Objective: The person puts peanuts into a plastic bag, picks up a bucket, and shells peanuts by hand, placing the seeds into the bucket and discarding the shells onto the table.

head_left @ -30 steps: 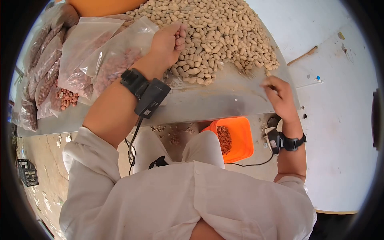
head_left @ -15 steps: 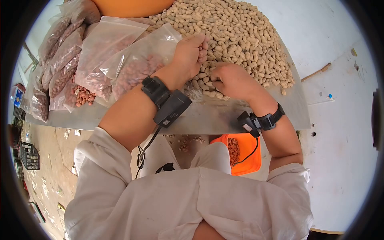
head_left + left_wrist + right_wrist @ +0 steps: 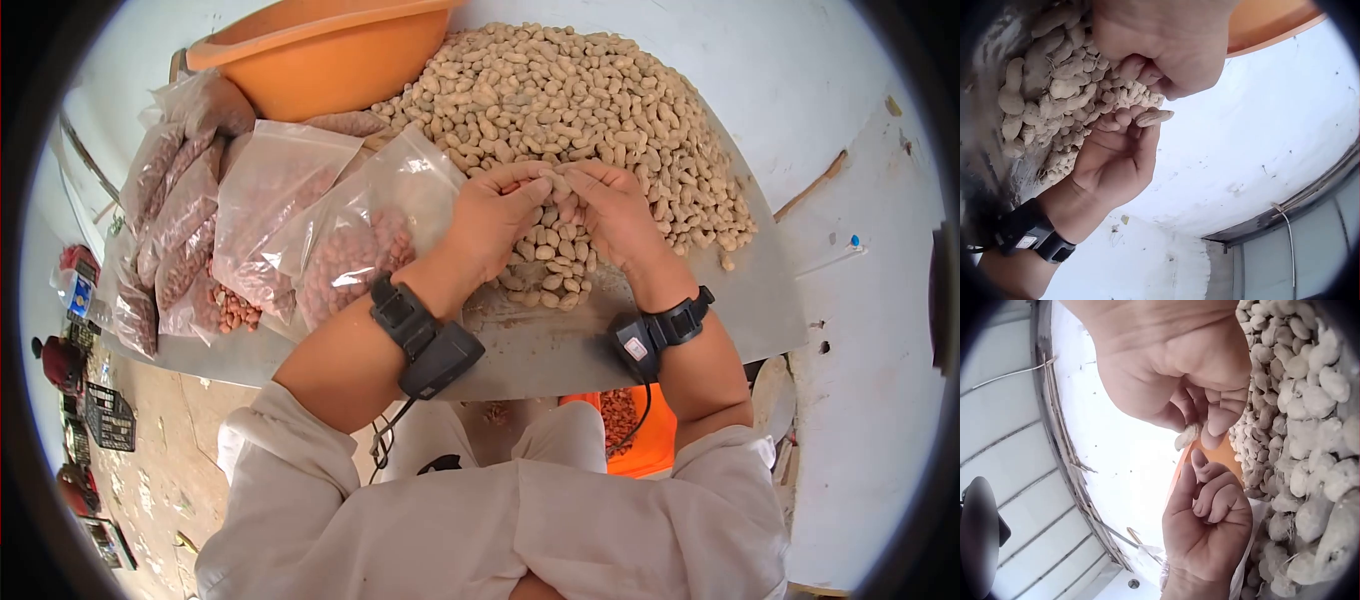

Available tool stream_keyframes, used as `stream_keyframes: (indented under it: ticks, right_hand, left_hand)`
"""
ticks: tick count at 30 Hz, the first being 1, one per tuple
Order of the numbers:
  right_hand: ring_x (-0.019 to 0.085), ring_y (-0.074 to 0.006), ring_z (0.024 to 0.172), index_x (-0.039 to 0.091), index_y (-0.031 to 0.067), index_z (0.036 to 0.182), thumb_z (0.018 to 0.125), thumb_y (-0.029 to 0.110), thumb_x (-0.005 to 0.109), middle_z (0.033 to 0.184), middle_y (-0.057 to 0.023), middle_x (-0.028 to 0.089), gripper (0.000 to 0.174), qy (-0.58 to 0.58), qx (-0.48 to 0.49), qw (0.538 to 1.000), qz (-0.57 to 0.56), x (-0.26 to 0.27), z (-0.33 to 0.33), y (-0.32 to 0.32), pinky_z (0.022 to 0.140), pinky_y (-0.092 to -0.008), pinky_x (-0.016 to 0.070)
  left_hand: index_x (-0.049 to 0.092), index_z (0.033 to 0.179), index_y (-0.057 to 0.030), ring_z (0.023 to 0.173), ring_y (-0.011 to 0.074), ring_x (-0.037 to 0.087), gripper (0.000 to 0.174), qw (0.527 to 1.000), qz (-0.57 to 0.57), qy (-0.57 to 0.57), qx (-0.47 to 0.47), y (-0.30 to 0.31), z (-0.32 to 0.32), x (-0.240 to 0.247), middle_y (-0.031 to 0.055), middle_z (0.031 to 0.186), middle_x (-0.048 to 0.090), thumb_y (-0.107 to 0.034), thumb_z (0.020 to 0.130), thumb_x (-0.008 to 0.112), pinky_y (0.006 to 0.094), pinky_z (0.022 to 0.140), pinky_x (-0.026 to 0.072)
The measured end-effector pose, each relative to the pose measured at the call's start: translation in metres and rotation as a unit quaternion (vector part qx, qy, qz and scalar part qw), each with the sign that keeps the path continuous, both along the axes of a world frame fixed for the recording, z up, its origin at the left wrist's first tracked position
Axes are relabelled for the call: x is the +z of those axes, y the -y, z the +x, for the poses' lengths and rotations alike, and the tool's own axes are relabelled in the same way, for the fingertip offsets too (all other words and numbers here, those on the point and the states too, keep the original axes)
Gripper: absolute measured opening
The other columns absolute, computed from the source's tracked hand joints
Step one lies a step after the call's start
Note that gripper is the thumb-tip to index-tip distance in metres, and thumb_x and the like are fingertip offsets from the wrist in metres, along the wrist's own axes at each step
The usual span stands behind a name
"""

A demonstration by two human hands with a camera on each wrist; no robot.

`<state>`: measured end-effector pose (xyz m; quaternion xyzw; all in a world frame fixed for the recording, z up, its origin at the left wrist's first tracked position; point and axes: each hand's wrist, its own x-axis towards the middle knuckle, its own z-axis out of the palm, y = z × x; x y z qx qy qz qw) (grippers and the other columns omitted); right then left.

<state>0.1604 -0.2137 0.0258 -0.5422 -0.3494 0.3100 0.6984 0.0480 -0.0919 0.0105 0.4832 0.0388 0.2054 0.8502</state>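
My right hand [image 3: 618, 218] pinches an unshelled peanut [image 3: 1187, 436] between thumb and fingertips. In the left wrist view the same pod lies along the fingertips, pale and ridged. Close beside it, my left hand [image 3: 490, 225] has its fingers curled toward the palm, its thumb and forefinger near the pod. No pod shows in its grasp; the inside of the curl is hidden. Both hands are over the near side of a large heap of unshelled peanuts [image 3: 600, 110] on a metal table [image 3: 540, 345].
Clear bags of reddish shelled peanuts [image 3: 350, 260] lie left of the hands, with some loose kernels [image 3: 235, 310] among them. An orange basin [image 3: 330, 65] stands behind the bags. Below the table edge is an orange bin [image 3: 655, 440] with reddish-brown bits inside. A white wall [image 3: 860, 330] borders the right.
The right hand has come from the table's right side in to the heap, then up beside the left, and now pinches a peanut. The left hand has turned toward it.
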Motion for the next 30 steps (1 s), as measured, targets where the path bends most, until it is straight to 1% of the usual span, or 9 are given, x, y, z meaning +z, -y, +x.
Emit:
stream_keyframes:
  ticks: [4,10,13,16,19,22,25,28,30]
  right_hand:
    - [0.055,-0.0092,0.060,0.065,-0.0005,0.093,0.087,0.019,0.060,0.072,-0.0027,0.061,0.021,-0.011,-0.017,1.000,-0.021,0.004,-0.010,0.000,0.054,-0.0208,0.0427]
    - [0.058,-0.0068,0.063,0.064,-0.0015,0.094,0.086,0.018,0.060,0.067,-0.0026,0.061,0.022,0.164,-0.033,0.980,-0.110,0.011,-0.015,0.005,0.055,-0.0213,0.0446]
    - [0.060,-0.0129,0.061,0.064,-0.0011,0.093,0.084,0.015,0.057,0.067,-0.0078,0.062,0.020,0.252,-0.063,0.959,-0.114,0.005,-0.017,0.003,0.056,-0.0257,0.0460]
    - [0.060,-0.0225,0.060,0.065,0.0005,0.090,0.082,0.013,0.056,0.070,-0.0133,0.063,0.017,0.369,-0.147,0.914,-0.081,-0.004,-0.019,-0.002,0.058,-0.0307,0.0469]
    - [0.059,-0.0305,0.062,0.064,0.0008,0.087,0.080,0.013,0.055,0.073,-0.0169,0.062,0.017,0.384,-0.184,0.902,-0.068,-0.006,-0.022,-0.003,0.059,-0.0345,0.0469]
    - [0.059,-0.0227,0.059,0.065,-0.0007,0.085,0.081,0.013,0.057,0.066,-0.0133,0.062,0.017,0.343,-0.176,0.920,-0.075,-0.006,-0.021,-0.003,0.055,-0.0313,0.0458]
    - [0.056,-0.0141,0.055,0.065,-0.0020,0.084,0.084,0.014,0.057,0.063,-0.0078,0.060,0.018,0.089,-0.088,0.991,-0.043,-0.004,-0.019,-0.001,0.051,-0.0264,0.0432]
    - [0.052,-0.0080,0.056,0.064,-0.0021,0.083,0.086,0.015,0.056,0.065,-0.0033,0.058,0.019,-0.052,-0.066,0.996,0.031,-0.015,-0.018,-0.006,0.049,-0.0217,0.0402]
    - [0.052,-0.0089,0.056,0.063,-0.0013,0.084,0.087,0.015,0.056,0.068,-0.0038,0.058,0.018,-0.097,-0.063,0.992,0.053,-0.018,-0.020,-0.010,0.050,-0.0220,0.0401]
  left_hand:
    - [0.060,0.105,0.0006,0.054,0.0021,0.041,0.021,0.995,0.080,-0.016,0.051,0.000,0.001,0.001,-0.0005,0.076,0.058,-0.010,0.086,0.061,0.0165,0.045,0.0310]
    - [0.060,0.101,0.0008,0.053,0.0014,0.041,0.017,0.987,0.133,-0.010,0.087,0.005,0.002,-0.001,-0.0007,0.075,0.057,-0.007,0.087,0.058,0.0162,0.045,0.0305]
    - [0.059,0.098,0.0042,0.072,0.0069,0.055,0.014,0.991,0.115,-0.001,0.074,0.004,0.002,-0.005,0.0028,0.083,0.061,-0.003,0.086,0.056,0.0183,0.064,0.0450]
    - [0.059,0.097,0.0041,0.073,0.0076,0.055,0.013,0.994,0.088,-0.005,0.071,0.005,0.003,-0.005,0.0032,0.082,0.060,-0.003,0.086,0.056,0.0187,0.063,0.0451]
    - [0.060,0.096,0.0032,0.064,0.0062,0.052,0.012,0.994,0.079,-0.008,0.080,0.008,0.003,-0.005,0.0027,0.078,0.060,-0.003,0.086,0.056,0.0183,0.055,0.0424]
    - [0.060,0.094,0.0019,0.054,0.0043,0.047,0.010,0.993,0.087,-0.019,0.075,0.005,0.005,-0.008,0.0021,0.074,0.060,-0.004,0.086,0.057,0.0180,0.047,0.0369]
    - [0.059,0.094,-0.0004,0.050,0.0034,0.042,0.010,0.994,0.078,-0.017,0.077,0.010,0.005,-0.006,0.0009,0.072,0.058,-0.008,0.088,0.056,0.0169,0.044,0.0303]
    - [0.059,0.095,-0.0006,0.050,0.0048,0.044,0.010,0.997,0.040,0.001,0.071,0.010,0.008,-0.008,0.0046,0.075,0.061,-0.008,0.089,0.055,0.0176,0.046,0.0330]
    - [0.059,0.095,-0.0007,0.052,0.0059,0.047,0.010,0.998,0.018,0.023,0.060,0.011,0.008,-0.005,0.0059,0.076,0.061,-0.007,0.089,0.054,0.0186,0.049,0.0367]
